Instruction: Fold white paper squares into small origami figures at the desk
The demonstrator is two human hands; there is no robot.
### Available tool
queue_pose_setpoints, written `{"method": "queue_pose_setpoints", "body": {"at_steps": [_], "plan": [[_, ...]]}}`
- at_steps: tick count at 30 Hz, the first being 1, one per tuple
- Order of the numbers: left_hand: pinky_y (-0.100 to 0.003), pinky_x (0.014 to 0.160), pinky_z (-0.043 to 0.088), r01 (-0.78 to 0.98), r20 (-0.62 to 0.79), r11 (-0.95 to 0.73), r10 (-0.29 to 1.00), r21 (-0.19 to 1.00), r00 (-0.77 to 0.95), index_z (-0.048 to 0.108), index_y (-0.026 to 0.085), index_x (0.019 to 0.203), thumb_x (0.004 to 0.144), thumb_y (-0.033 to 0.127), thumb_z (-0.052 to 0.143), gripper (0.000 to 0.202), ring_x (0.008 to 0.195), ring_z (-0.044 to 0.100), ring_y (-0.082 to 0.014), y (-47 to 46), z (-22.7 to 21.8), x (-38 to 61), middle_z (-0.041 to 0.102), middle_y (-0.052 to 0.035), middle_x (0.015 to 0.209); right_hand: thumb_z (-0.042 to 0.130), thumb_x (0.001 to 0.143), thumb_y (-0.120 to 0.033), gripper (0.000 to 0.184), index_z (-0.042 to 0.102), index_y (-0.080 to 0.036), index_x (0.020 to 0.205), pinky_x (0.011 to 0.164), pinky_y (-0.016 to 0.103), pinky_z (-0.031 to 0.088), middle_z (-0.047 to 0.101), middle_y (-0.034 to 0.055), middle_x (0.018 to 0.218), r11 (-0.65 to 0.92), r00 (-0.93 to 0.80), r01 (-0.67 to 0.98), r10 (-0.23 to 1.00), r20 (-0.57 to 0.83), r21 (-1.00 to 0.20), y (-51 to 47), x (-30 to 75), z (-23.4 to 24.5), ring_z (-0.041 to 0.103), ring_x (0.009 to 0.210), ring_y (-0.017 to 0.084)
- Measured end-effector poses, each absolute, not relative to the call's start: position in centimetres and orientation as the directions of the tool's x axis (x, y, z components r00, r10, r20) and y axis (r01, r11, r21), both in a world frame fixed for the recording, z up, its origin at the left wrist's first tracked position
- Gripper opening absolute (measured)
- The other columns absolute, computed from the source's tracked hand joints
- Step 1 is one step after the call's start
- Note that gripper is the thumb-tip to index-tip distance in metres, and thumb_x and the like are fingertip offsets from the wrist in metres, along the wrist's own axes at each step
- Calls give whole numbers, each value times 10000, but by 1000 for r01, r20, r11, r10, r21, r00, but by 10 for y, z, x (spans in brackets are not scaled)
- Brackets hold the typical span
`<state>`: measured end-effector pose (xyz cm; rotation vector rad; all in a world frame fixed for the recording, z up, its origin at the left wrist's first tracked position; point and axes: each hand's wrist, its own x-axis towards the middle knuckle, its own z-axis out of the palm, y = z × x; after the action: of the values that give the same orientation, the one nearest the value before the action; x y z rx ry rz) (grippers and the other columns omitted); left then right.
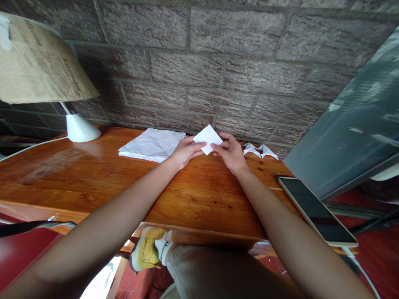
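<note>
Pinched from both sides: our left hand (186,151) gripped the folded paper square (208,139) at its left corner, our right hand (230,153) at its lower right edge; it sat diamond-wise between them, above the far side of the table (199,195); neither hand nearer.

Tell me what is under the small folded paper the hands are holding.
The left hand and right hand pinch the small folded paper by its sides. The bare wooden table shows below it. Whatever lies directly behind the paper, fingertips included, is covered.
</note>
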<state>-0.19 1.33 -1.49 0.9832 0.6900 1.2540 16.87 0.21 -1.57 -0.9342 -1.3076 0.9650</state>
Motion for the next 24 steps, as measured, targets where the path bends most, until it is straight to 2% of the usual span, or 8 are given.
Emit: {"method": "queue_pose_setpoints", "body": {"at_steps": [4,9,13,16,21,24], "plan": [[-400,969,547,-435,87,6,977,901,194,719,179,999,631,252,896,414,883,729,-190,14,-15,-2,766,-57,956,843,646,-450,426,687,-201,955,633,271,552,723,-5,756,317,-10,10,948,317,-948,1,169,-14,667,713,155],[-360,907,560,-379,126,-60,980,923,152,726,173,922,616,338,900,389,876,704,-179,13,-14,-2,749,-37,918,821,676,-411,291,728,-202,857,604,251,490,713,-12,727,353,9,55,935,354,-934,2,170,-15,616,667,135],[-323,833,561,-300,148,-92,974,950,170,719,157,850,561,327,918,390,826,669,-163,10,-13,-1,718,-17,843,818,679,-435,301,735,-196,842,593,253,449,708,-7,731,354,22,48,934,356,-934,1,169,-14,598,662,135],[-307,793,546,-262,156,-109,973,959,167,711,158,820,570,349,907,370,796,651,-161,9,-13,-1,701,-11,802,833,655,-475,342,735,-196,827,588,258,442,715,0,756,351,1,47,936,352,-935,-2,167,-13,587,663,138],[-274,732,494,-278,223,-183,967,943,121,738,162,856,602,410,877,382,744,627,-154,13,-15,-1,714,-13,806,833,655,-473,337,739,-190,812,573,255,440,734,15,801,345,-108,55,935,338,-937,-4,164,-13,583,668,139],[-271,712,479,-302,224,-177,966,937,128,749,163,870,575,399,891,404,727,624,-152,13,-14,-1,727,-14,815,837,653,-459,365,728,-190,875,571,252,453,734,14,801,316,-100,52,946,310,-947,-4,164,-13,594,669,139]]}}
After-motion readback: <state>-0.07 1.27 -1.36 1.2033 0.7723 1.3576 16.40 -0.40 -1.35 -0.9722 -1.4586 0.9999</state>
